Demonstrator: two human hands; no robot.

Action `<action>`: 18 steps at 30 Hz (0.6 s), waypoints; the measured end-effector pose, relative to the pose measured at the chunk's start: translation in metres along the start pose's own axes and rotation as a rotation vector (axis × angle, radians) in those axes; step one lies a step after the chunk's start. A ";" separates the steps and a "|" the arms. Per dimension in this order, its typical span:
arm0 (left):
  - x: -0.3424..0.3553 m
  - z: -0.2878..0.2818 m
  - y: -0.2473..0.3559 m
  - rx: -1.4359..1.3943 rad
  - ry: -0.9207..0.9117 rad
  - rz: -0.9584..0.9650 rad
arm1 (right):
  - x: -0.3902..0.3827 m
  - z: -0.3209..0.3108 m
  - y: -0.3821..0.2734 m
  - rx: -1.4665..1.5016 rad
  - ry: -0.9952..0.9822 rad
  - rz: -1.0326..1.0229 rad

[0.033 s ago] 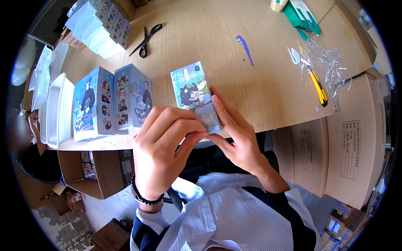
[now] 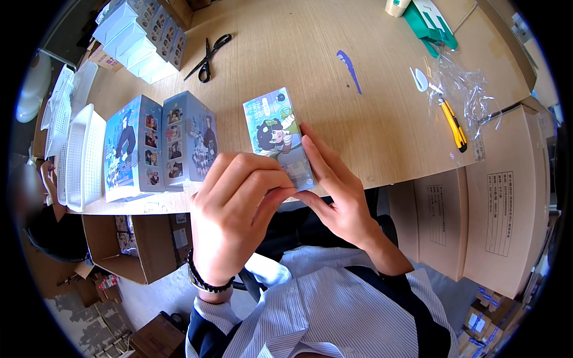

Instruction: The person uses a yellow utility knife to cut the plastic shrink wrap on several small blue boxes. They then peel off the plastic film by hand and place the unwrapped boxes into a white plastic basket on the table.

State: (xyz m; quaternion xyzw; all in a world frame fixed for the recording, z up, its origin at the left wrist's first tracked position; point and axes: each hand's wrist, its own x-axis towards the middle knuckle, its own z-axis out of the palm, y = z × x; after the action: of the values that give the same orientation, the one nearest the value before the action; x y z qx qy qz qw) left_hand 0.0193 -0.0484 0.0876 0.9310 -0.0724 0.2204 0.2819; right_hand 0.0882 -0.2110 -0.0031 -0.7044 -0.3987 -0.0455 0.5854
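A small blue printed box (image 2: 271, 126) with a cartoon figure on it lies tilted at the near side of the table, its near end towards me. Along its right edge run the fingers of my right hand (image 2: 340, 203), with the thumb at the near corner, gripping the box. My left hand (image 2: 236, 194) bends over the near end, thumb and forefinger pinched together on it. The left fingers hide part of the box's lower left side, and what exactly they pinch is too small to make out.
Left stand two larger printed boxes (image 2: 124, 158), white baskets (image 2: 83, 155) and stacked boxes (image 2: 146, 53). Black scissors (image 2: 207, 59) lie behind. At right are a yellow utility knife (image 2: 453, 125), clear plastic wrap (image 2: 471, 86) and a white spoon-like piece (image 2: 421, 80); cartons (image 2: 498, 197) stand beside the table.
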 end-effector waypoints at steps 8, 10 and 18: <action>-0.004 0.005 -0.005 0.034 0.027 0.113 | 0.001 -0.001 -0.003 -0.013 0.009 0.001; -0.003 0.002 -0.007 0.007 -0.011 0.102 | 0.001 -0.002 -0.003 -0.019 0.008 0.004; 0.003 -0.001 -0.013 0.087 -0.076 0.159 | 0.002 -0.001 -0.004 -0.057 0.028 -0.018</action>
State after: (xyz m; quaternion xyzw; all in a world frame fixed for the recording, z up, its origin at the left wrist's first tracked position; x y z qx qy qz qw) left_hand 0.0245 -0.0368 0.0834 0.9415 -0.1470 0.2093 0.2196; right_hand 0.0879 -0.2106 0.0012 -0.7166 -0.3953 -0.0718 0.5702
